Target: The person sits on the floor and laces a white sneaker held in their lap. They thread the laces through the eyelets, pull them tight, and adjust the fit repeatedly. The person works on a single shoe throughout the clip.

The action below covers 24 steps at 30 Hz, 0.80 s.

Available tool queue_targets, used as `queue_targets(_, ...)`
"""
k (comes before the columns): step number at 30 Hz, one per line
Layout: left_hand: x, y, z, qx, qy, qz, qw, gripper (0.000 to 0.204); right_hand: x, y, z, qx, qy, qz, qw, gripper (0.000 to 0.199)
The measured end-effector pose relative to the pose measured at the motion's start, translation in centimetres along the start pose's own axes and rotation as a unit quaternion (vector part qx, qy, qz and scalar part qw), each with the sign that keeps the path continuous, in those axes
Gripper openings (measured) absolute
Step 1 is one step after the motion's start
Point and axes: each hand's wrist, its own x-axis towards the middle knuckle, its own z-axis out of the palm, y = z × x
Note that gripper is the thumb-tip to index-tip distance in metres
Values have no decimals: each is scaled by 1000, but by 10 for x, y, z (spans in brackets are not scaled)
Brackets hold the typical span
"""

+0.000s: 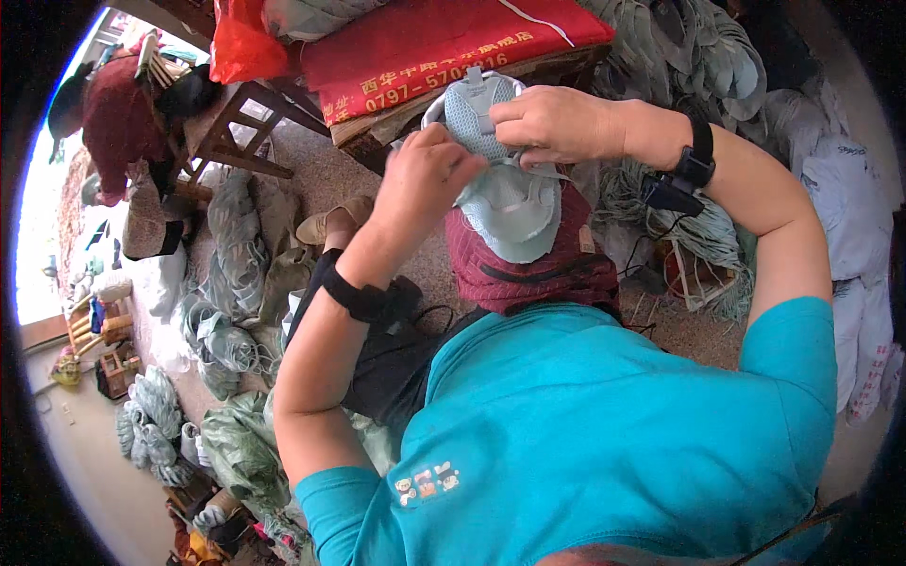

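Head view: both hands, left (pixel 425 184) and right (pixel 557 123), pinch a pale mesh shoe upper (pixel 500 189) closed-fingered, propped on a maroon-cloth knee (pixel 528 269) to steady it.

A cottage shoe workshop: heaps of pale shoe uppers (pixel 222 283) surround a rough wooden bench (pixel 236 127).

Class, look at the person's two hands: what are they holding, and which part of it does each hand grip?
Both hold a pale mesh shoe upper. The left hand pinches its left edge near the middle; the right hand grips the top part by the strap area.
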Motion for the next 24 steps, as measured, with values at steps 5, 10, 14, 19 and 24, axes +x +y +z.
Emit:
queue_targets(5, 20, 20, -10, 236, -103, -23, 966, 28, 5, -4, -8, 62, -38, 36, 997, 33)
queue_targets(10, 27, -19, 13, 83, -92, 9, 992, 20, 8, -4, -10, 69, -85, 55, 993, 32)
queue_targets(14, 16, -16, 22, -32, 54, -8, 998, 15, 10, -6, -14, 62, -78, 34, 994, 34)
queue_targets(19, 21, -3, 42, -314, 226, -102, 916, 23, 7, -14, -14, 9, -42, 55, 998, 47)
queue_targets(24, 10, 32, 47, -84, 264, 66, 958, 10, -8, -9, -8, 47, 8, 49, 998, 43)
